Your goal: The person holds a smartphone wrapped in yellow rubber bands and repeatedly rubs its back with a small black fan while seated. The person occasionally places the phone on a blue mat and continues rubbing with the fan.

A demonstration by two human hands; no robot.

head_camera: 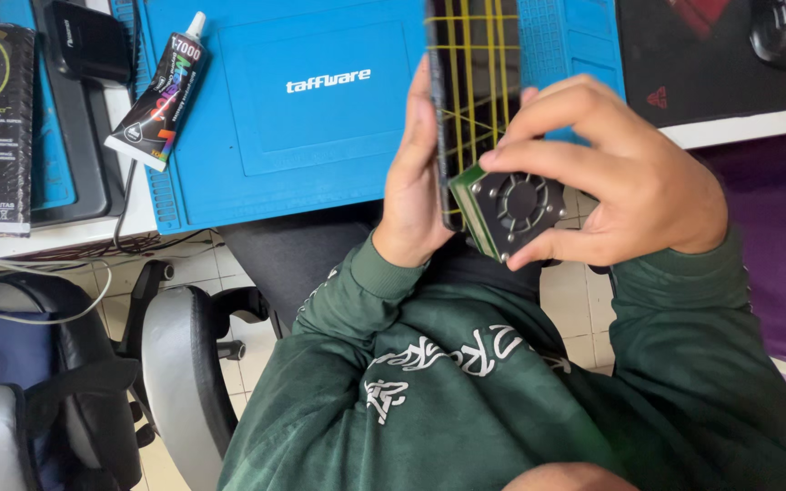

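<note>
Two hands, left hand (411, 182) gripping one phone (470, 82), right hand (611, 177) grasping one small fan unit (511, 207), one glue tube (161, 91)

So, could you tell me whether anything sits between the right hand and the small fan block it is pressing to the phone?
Nothing visible: the right hand grips the fan block directly, against the phone held by the left hand.

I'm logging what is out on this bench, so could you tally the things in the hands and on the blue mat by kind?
Flat dark panels with yellow tape lines, in the left hand: 1
Small square black fan units, in the right hand: 1
Glue tubes with a white nozzle: 1
Blue work mats: 1
Total: 4
</note>
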